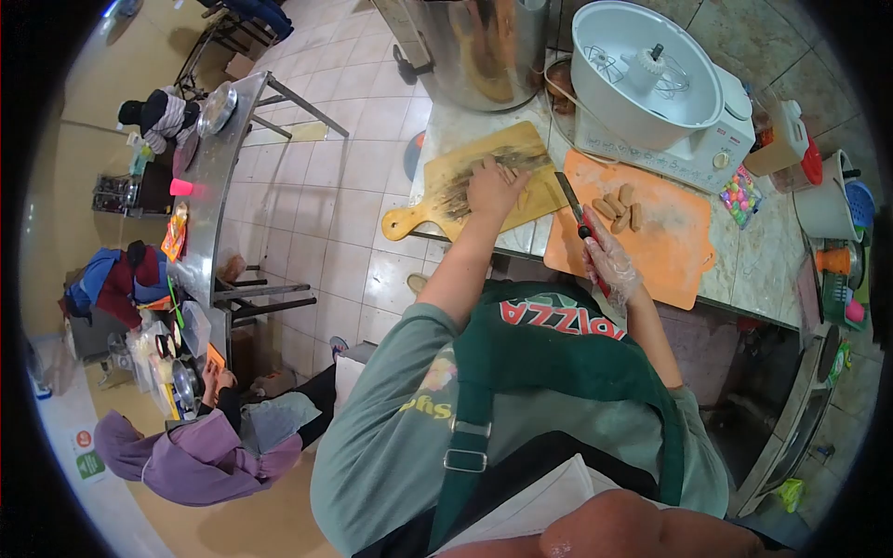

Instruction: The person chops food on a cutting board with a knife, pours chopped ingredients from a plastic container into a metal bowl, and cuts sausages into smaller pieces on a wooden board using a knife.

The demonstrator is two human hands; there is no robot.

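At the left edge of the orange board (pixel 684 209), the knife (pixel 568 197) is held with its blade angled away from the wearer, toward the wooden board (pixel 448 173). Brown pieces (pixel 621 223) lie grouped just right of the blade. The mixer (pixel 735 135) stands behind them; well to the left, a co-worker (pixel 200 456) is at another table (pixel 216 191).

Hazard, in this inspector's judgement: the loose glove could let the handle turn, and a sideways swing of the blade could reach the bare left hand (pixel 495 191) nearby.

The gloved right hand (pixel 611 265) is closed around the knife handle, forearm extended. The left hand rests palm down on the dark-marked wooden board, arm outstretched; whether its fingers grip anything cannot be determined.
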